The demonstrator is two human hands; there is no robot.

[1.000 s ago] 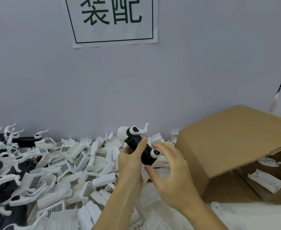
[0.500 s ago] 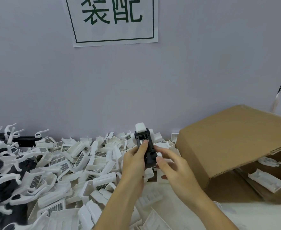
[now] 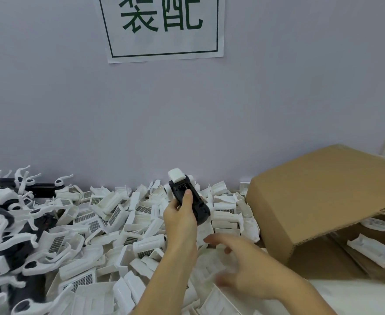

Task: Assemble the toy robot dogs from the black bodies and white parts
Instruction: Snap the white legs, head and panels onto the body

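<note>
Black body (image 3: 188, 201) is held up above the pile of white parts (image 3: 109, 219), centre of scene, long axis running near-to-far with a slight lean: far end up-left, near end down-right. White block (image 3: 176, 175) sits on the far top end; white rounded bits show at both sides near that end. Left hand (image 3: 181, 220) grips the body from the left and below, thumb (image 3: 187, 196) lying along its upper face, fingers curled behind it. Right hand (image 3: 243, 269) is off the body, lower and nearer, blurred, fingers spread and loosely bent, holding nothing, hovering just over the white parts; can't tell if it touches them. Cardboard box (image 3: 318, 201) lies tipped at right, more white pieces inside. Finished black-and-white dogs (image 3: 9, 223) are heaped at far left. Paper sign (image 3: 164, 28) hangs on the wall.
</note>
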